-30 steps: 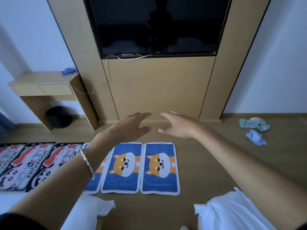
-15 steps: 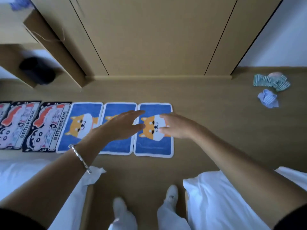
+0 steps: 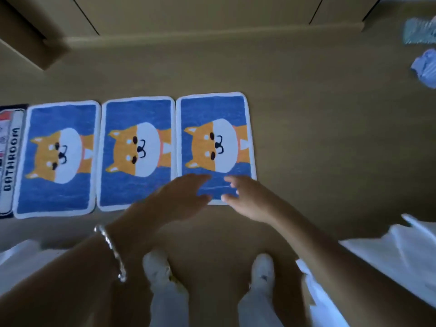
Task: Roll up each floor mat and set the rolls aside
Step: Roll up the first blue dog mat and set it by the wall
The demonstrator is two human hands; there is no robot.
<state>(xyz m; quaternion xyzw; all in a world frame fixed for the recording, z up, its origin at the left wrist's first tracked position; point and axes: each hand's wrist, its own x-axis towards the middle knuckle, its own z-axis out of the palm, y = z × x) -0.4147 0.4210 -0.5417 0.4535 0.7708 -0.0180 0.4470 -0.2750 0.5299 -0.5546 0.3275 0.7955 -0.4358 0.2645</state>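
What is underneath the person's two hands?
The near end of the rightmost blue dog mat lies under the left hand and right hand. They hide part of its near edge; whether they touch it is unclear.

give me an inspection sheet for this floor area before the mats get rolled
surface: wood floor, dimly lit.
job's things: left blue dog mat, middle blue dog mat and right blue dog mat lie flat side by side, none rolled; black BATHROOM mat at the left edge, mostly cut off.
clutter: green striped cloth and blue striped cloth, crumpled, far right.
hands: left hand and right hand open over the right blue dog mat's near end; contact unclear.
cables: nothing seen.
surroundings: wood wall panels beyond the mats; white bedding on the right; the person's feet below.
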